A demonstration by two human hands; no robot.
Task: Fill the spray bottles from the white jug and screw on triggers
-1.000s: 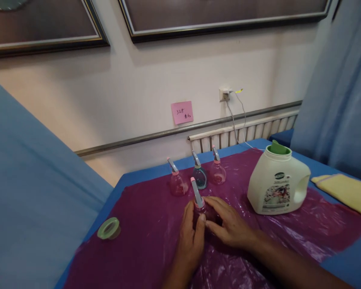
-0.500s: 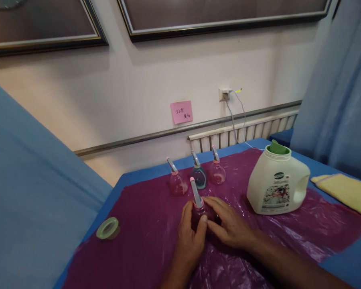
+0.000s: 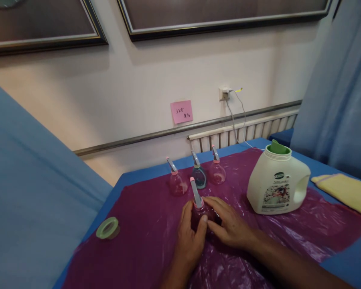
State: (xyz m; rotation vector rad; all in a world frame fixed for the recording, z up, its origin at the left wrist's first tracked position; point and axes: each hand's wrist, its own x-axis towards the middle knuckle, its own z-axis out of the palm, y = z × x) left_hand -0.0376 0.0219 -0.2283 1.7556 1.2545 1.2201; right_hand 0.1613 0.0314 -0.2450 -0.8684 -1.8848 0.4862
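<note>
Both my hands are wrapped round a spray bottle with a grey and pink spray head (image 3: pixel 196 194), which stands upright on purple plastic sheeting (image 3: pixel 147 224). My left hand (image 3: pixel 190 239) curls round its left side, and my right hand (image 3: pixel 227 222) clasps it from the right. Fingers hide most of the bottle's body. Just behind it stand a pink spray bottle (image 3: pixel 178 184), a blue-green spray bottle (image 3: pixel 199 178) and another pink spray bottle (image 3: pixel 218 173). To the right is a white jug (image 3: pixel 275 176) with a green spout in its neck.
A green ring-shaped cap (image 3: pixel 107 228) lies on the sheeting at left. A folded yellow cloth (image 3: pixel 345 190) rests on the blue table cover (image 3: pixel 349 261). Blue curtains (image 3: pixel 33 180) hang at both sides. A radiator (image 3: pixel 243 130) and a plugged-in cable (image 3: pixel 233 120) are along the wall.
</note>
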